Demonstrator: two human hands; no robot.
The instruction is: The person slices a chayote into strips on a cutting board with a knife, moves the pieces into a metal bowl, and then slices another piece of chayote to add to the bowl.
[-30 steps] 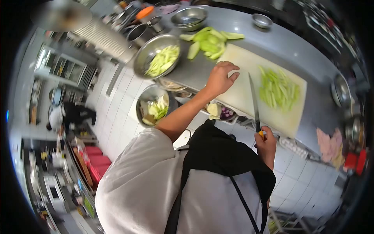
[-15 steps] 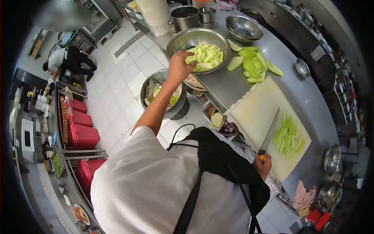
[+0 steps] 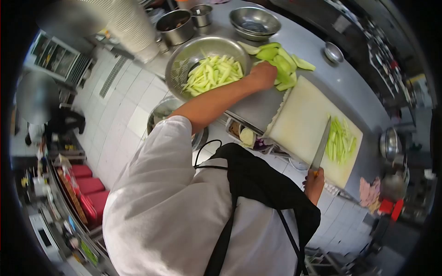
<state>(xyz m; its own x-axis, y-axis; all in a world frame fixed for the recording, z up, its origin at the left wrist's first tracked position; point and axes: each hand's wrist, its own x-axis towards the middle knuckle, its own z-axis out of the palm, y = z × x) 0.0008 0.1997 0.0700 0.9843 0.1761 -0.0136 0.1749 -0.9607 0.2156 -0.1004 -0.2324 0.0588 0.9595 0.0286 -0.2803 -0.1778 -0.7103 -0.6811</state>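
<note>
Pale square tiles cover the floor (image 3: 115,129), their seams running in a neat grid, with a long narrow drain grate (image 3: 113,77) set into them. A glass-fronted cabinet (image 3: 55,55) stands at the far upper left. Below it, a side counter (image 3: 83,232) runs along the left, carrying a boxy white appliance (image 3: 46,238) — red bins (image 3: 91,186) sit in a row beside its edge. The grey metal tabletop (image 3: 251,108) catches a small bright reflection, while the area behind it — crowded with blurred metalware (image 3: 389,60) — is much dimmer.
</note>
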